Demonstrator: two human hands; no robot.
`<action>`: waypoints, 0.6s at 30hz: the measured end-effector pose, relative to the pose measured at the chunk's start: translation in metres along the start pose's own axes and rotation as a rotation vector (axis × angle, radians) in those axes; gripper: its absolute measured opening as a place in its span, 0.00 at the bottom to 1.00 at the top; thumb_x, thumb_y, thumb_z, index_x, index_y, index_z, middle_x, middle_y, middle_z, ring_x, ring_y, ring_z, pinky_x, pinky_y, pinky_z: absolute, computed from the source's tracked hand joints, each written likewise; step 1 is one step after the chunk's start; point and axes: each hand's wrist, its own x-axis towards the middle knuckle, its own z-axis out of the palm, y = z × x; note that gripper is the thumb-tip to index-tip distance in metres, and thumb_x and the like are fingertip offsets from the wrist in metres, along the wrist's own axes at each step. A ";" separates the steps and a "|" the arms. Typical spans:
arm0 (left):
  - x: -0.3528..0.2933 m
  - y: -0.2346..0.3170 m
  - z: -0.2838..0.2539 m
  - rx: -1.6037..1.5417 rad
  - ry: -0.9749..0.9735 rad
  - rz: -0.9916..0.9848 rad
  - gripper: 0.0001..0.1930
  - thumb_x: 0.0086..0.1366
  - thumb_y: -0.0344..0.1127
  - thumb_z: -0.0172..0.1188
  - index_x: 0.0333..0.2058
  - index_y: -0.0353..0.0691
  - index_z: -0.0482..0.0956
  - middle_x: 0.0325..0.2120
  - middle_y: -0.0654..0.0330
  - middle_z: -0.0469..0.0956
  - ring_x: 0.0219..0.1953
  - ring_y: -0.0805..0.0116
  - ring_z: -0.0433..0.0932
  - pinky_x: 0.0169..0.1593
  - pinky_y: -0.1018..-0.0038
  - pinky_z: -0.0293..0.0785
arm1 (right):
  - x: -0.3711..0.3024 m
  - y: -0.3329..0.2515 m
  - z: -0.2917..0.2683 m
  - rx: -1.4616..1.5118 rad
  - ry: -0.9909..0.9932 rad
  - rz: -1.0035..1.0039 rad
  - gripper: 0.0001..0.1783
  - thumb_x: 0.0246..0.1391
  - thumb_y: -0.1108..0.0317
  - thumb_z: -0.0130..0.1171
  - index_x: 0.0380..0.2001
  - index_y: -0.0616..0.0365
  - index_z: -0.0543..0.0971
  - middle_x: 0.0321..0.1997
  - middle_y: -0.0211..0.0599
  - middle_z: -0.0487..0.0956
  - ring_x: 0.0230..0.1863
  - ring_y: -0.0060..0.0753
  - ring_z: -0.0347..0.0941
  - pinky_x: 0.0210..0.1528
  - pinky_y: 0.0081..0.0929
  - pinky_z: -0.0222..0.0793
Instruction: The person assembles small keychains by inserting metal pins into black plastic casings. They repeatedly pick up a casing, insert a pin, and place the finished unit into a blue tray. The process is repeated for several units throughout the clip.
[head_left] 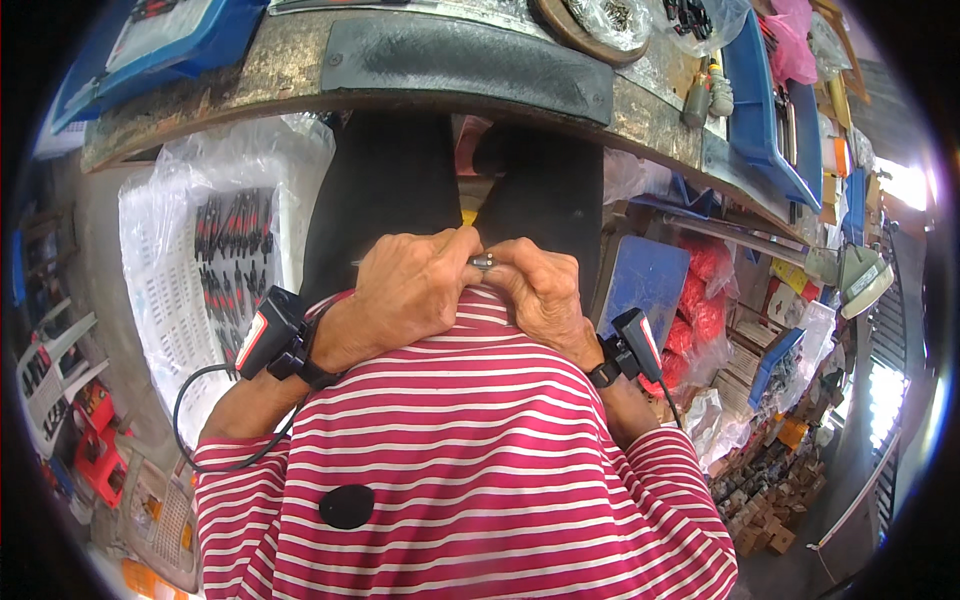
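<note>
Close to my body, above my lap, both hands meet at a small dark metal piece with a light round spot on it. My left hand is closed, its thumb and fingers pressed at the piece's left end. A thin grey tip shows at the outer side of this hand; whether it belongs to the same piece is hidden. My right hand pinches the other end between thumb and bent fingers. Most of what lies inside both hands is covered by the fingers.
A white plastic crate lined with clear film holds rows of red-and-black tools at my left. Ahead runs the worn workbench edge with a dark pad. Blue bins stand on it; red bagged goods lie at right.
</note>
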 end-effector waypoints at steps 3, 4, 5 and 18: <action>-0.003 -0.005 -0.002 -0.013 -0.075 0.023 0.09 0.55 0.33 0.60 0.30 0.36 0.72 0.21 0.52 0.76 0.20 0.56 0.77 0.22 0.67 0.70 | 0.000 0.004 -0.005 0.167 -0.103 0.042 0.04 0.52 0.74 0.57 0.30 0.63 0.76 0.23 0.43 0.78 0.23 0.36 0.77 0.26 0.26 0.70; -0.003 -0.007 -0.001 -0.026 -0.102 0.018 0.09 0.55 0.33 0.60 0.30 0.35 0.72 0.21 0.52 0.76 0.20 0.56 0.77 0.22 0.66 0.70 | 0.000 0.006 -0.005 0.247 -0.145 0.065 0.04 0.52 0.74 0.57 0.30 0.63 0.76 0.23 0.43 0.78 0.24 0.35 0.77 0.26 0.25 0.70; -0.004 -0.008 0.000 -0.038 -0.129 0.013 0.09 0.55 0.33 0.60 0.30 0.35 0.72 0.21 0.51 0.76 0.20 0.56 0.77 0.22 0.66 0.70 | 0.000 0.007 -0.004 0.248 -0.140 0.082 0.04 0.52 0.74 0.57 0.30 0.63 0.76 0.23 0.43 0.78 0.24 0.35 0.77 0.26 0.25 0.70; -0.002 -0.011 0.008 0.039 -0.092 0.025 0.09 0.54 0.32 0.61 0.31 0.34 0.75 0.21 0.53 0.78 0.20 0.60 0.78 0.22 0.70 0.72 | -0.009 0.008 0.001 0.452 -0.110 0.434 0.06 0.56 0.71 0.56 0.32 0.63 0.77 0.28 0.38 0.80 0.29 0.26 0.76 0.31 0.23 0.71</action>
